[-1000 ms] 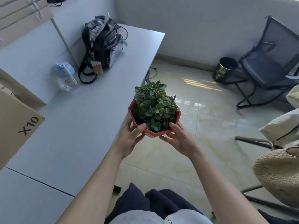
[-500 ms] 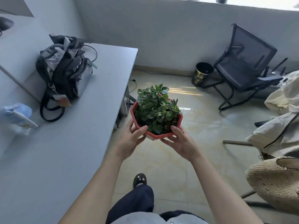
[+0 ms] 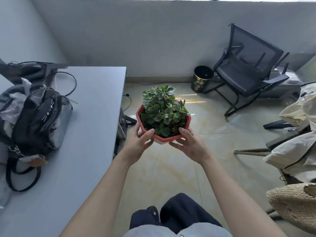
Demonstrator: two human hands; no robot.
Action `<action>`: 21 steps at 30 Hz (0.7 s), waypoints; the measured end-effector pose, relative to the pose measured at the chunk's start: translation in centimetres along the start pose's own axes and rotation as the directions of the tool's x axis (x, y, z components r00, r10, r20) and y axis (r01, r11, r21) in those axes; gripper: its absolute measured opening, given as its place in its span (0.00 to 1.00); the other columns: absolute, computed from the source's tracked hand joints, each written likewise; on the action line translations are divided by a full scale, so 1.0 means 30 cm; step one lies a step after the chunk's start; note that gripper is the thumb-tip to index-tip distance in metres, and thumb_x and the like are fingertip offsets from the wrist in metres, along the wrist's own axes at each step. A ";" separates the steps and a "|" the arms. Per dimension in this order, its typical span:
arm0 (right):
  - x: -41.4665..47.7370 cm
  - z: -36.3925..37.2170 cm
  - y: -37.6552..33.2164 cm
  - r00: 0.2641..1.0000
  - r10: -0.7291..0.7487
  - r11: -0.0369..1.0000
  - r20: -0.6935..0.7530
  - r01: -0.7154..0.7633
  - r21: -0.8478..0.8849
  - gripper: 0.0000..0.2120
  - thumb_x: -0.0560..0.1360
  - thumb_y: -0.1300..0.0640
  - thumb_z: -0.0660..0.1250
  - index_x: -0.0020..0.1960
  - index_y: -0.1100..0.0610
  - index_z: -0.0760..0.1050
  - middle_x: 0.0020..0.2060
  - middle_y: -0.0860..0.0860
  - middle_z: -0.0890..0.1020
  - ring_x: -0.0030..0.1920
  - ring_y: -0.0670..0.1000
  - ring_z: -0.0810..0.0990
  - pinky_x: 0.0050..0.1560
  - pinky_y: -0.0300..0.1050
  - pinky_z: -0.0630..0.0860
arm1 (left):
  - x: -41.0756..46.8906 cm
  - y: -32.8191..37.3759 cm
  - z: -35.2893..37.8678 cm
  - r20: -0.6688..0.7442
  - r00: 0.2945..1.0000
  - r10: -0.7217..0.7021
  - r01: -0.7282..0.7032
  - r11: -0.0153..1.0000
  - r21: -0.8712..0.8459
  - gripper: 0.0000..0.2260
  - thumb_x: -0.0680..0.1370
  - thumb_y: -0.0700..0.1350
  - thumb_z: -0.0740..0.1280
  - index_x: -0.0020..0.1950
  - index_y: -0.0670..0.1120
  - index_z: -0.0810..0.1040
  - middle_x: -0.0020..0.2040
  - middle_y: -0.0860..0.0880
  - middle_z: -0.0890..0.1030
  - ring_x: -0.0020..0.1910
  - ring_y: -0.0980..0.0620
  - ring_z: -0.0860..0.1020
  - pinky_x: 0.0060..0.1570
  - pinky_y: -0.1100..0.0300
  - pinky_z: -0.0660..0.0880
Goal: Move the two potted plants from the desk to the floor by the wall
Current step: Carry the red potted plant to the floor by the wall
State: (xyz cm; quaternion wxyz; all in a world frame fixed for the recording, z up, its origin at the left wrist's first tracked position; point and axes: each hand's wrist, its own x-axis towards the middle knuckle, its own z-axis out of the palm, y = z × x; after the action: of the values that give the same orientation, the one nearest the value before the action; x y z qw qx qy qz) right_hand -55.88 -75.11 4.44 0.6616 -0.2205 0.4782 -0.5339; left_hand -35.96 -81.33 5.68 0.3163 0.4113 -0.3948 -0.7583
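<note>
A potted plant [image 3: 163, 115], green succulents in a red hexagonal pot, is held in the air over the tiled floor, just right of the desk [image 3: 89, 117]. My left hand [image 3: 139, 142] grips the pot's near-left side, thumb over the rim. My right hand [image 3: 189, 145] cups its near-right side and underside. The grey wall [image 3: 153, 45] stands ahead, with bare floor along its foot. No second potted plant is in view.
A black and grey backpack [image 3: 37, 117] lies on the desk at left. By the wall stand a black waste bin [image 3: 202, 78] and a black mesh chair [image 3: 246, 69]. Cream bags [image 3: 297, 137] and a woven straw bag [image 3: 294, 206] fill the right side. Cables trail beside the desk.
The view has swung right and toward the wall. The plant, held in both hands, has left the desk's edge and now hangs over the floor; the backpack has slid left in view.
</note>
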 end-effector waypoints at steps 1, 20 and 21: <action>0.035 -0.012 -0.019 1.000 -0.001 1.000 -0.003 0.001 -0.003 0.24 0.70 0.52 0.69 0.65 0.54 0.71 0.55 0.56 0.79 0.58 0.59 0.79 0.61 0.58 0.76 | 0.041 0.010 0.005 0.000 1.000 -0.004 0.004 1.000 -0.003 0.30 0.68 0.47 0.72 0.68 0.52 0.68 0.44 0.48 0.81 0.52 0.47 0.80 0.56 0.53 0.75; 0.763 -0.288 -0.552 0.997 0.060 0.996 0.053 -0.057 -0.065 0.18 0.70 0.53 0.68 0.58 0.58 0.74 0.53 0.58 0.78 0.55 0.59 0.78 0.59 0.56 0.77 | 0.838 0.289 0.216 -0.113 0.993 0.018 -0.024 0.999 -0.047 0.17 0.74 0.43 0.68 0.61 0.54 0.71 0.52 0.45 0.80 0.55 0.44 0.77 0.62 0.49 0.72; 0.798 -0.296 -0.573 0.997 0.060 0.997 0.056 -0.056 -0.060 0.18 0.70 0.53 0.68 0.59 0.57 0.74 0.53 0.58 0.78 0.55 0.59 0.78 0.59 0.57 0.77 | 0.876 0.305 0.221 -0.118 0.993 0.020 -0.026 0.999 -0.047 0.17 0.74 0.43 0.68 0.60 0.54 0.71 0.52 0.45 0.79 0.55 0.44 0.77 0.62 0.49 0.72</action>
State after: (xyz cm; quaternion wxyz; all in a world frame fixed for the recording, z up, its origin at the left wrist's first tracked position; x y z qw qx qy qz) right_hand -72.77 -100.84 4.75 0.6836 -0.2412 0.4805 -0.4936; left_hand -52.47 -104.68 6.03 0.3577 0.4429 -0.3616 -0.7383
